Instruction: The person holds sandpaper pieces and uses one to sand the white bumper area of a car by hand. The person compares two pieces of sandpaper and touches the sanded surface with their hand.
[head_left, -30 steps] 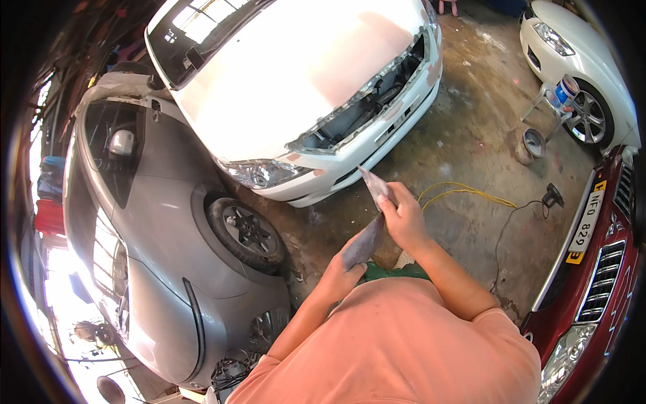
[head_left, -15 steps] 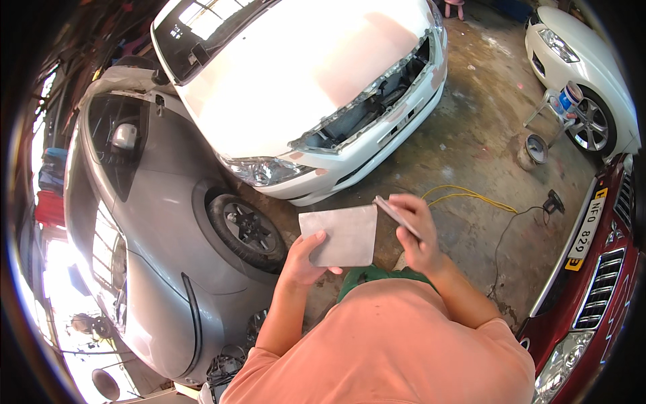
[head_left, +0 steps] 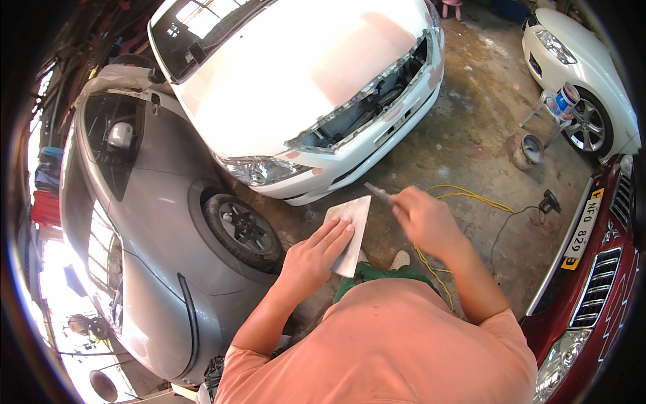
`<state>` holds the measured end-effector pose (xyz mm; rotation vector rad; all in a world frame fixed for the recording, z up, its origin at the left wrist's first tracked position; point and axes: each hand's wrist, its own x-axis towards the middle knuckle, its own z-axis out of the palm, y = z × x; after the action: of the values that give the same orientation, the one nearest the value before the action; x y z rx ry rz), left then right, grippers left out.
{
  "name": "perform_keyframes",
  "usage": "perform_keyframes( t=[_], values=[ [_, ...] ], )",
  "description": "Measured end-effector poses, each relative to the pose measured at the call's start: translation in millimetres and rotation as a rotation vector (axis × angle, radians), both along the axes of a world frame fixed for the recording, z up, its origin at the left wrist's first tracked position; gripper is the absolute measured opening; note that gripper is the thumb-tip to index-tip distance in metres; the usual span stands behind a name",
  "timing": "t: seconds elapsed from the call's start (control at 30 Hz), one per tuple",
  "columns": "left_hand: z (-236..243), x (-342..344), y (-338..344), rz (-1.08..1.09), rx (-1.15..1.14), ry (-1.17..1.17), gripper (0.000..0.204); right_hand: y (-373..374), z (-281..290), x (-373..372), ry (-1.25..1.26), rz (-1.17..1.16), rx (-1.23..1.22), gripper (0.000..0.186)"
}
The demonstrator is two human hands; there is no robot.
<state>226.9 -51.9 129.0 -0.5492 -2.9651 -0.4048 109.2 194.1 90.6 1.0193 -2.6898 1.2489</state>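
Observation:
My left hand (head_left: 311,261) grips a flat, pale grey square board (head_left: 355,237), fingers spread across its face; the thumb is hidden behind. The board is tilted, one long edge toward the right. In my right hand (head_left: 428,223) is a thin, flat grey spreader (head_left: 378,193), seen nearly edge-on, its free end pointing left past the board's upper corner. A small gap separates spreader and board. Both are held in front of my body, above the floor.
A white car (head_left: 296,74) with an open front stands ahead, a silver car (head_left: 161,202) at left, a dark red one (head_left: 622,269) at right. A yellow cord (head_left: 471,194), a corded tool (head_left: 550,202), a bucket (head_left: 528,151) and a stool holding a can (head_left: 567,98) are on the right.
The board has turned from facing up to a steeper tilt, and my left fingers now lie over its face. My right hand has moved slightly right, the spreader now pointing left.

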Motion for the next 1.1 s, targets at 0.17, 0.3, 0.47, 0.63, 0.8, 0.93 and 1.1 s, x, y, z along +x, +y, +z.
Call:
perform_keyframes(
  t=[0.17, 0.3, 0.47, 0.63, 0.8, 0.93, 1.1],
  values=[
    [-9.6, 4.1, 1.4, 0.181, 0.390, -0.191, 0.058, 5.7, -39.1, -24.9, -0.589, -0.225, -0.536, 0.027],
    [-40.0, 15.7, 13.4, 0.334, 0.837, -0.499, 0.044, -19.0, -57.1, -26.9, -0.817, -0.294, -0.985, 0.052],
    [-18.2, 9.3, 49.9, 0.382, 0.770, -0.498, 0.033, -36.6, -76.5, -33.7, -0.796, -0.377, -1.094, 0.054],
    [-21.9, -5.0, 52.8, 0.315, 0.645, -0.282, 0.027, -56.1, -93.5, -7.1, -0.820, -0.366, -1.047, 0.055],
    [-48.7, -25.5, 46.6, 0.440, 0.803, -0.305, 0.026, -43.9, -106.1, 33.7, -1.035, -0.300, -0.829, 0.062],
    [-65.5, -42.5, 27.8, 0.514, 0.776, -0.365, 0.027, -17.7, -107.2, 52.9, -1.253, -0.306, -0.621, 0.064],
    [-87.5, -37.2, -4.1, 0.344, 0.326, -0.268, 0.035, 29.6, -94.9, 22.7, -1.071, -0.236, -0.818, 0.042]
  ],
)
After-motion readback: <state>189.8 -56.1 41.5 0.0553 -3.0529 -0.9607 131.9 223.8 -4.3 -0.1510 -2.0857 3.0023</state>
